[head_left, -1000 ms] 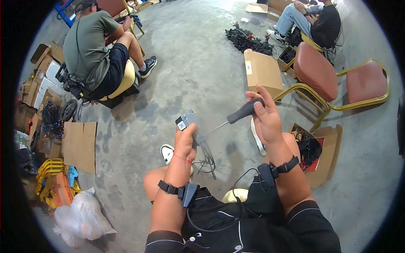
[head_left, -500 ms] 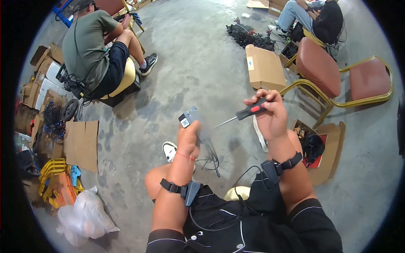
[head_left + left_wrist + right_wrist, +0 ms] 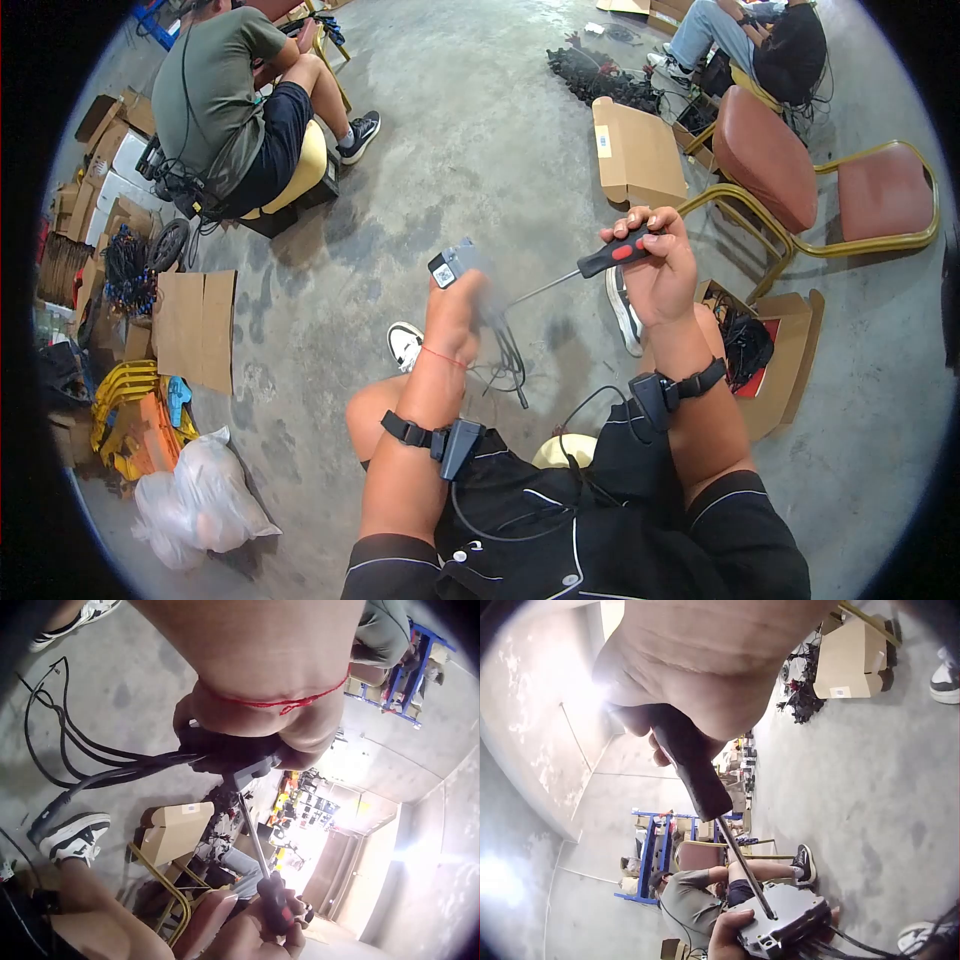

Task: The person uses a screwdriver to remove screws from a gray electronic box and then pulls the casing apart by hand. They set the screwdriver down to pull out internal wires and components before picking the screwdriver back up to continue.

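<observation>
In the head view my left hand (image 3: 452,318) grips a small grey boxy device (image 3: 458,262) with a label on one end. Black cables (image 3: 512,350) trail from it below the hand. My right hand (image 3: 662,278) holds a screwdriver (image 3: 612,254) by its black and red handle, with fingers and thumb around it. Its shaft points left and down toward the device. The right wrist view shows the screwdriver tip right at the flat face of the device (image 3: 780,919), near one edge. Left fingertips (image 3: 731,930) hold that device from the side.
Concrete floor surrounds my seat. An open carton (image 3: 790,370) with black cables stands right of my leg, near a red-brown chair (image 3: 765,165) and a cardboard box (image 3: 640,150). At left lie flat cardboard (image 3: 195,330) and a white plastic bag (image 3: 215,490). Two people sit farther off.
The screwdriver handle has rotated, bringing its red patches into view. Its tip was drawn off to the right half a second ago and is now back at the device.
</observation>
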`<action>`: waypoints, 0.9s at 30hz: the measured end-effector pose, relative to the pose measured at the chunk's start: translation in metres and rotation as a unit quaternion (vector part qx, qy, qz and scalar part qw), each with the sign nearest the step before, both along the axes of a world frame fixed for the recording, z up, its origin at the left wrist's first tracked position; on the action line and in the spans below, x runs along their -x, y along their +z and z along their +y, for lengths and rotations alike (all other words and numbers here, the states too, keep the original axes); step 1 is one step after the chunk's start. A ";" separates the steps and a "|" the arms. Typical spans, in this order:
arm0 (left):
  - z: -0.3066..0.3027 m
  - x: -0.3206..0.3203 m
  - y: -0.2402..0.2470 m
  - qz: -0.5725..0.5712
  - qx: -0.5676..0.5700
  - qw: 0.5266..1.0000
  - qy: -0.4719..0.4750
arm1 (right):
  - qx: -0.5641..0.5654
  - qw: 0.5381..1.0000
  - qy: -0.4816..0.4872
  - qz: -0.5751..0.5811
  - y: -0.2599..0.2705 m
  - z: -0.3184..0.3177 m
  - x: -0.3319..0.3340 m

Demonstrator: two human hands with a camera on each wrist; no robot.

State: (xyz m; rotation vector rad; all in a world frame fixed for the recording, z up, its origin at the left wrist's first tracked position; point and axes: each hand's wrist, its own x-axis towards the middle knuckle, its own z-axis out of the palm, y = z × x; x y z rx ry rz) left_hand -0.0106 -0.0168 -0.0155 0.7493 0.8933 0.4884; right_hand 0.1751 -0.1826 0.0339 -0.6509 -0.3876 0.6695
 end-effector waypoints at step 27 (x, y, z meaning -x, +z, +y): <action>0.039 0.060 0.042 0.005 -0.019 0.991 0.134 | 0.596 0.767 -0.028 -0.236 -0.353 -0.017 0.057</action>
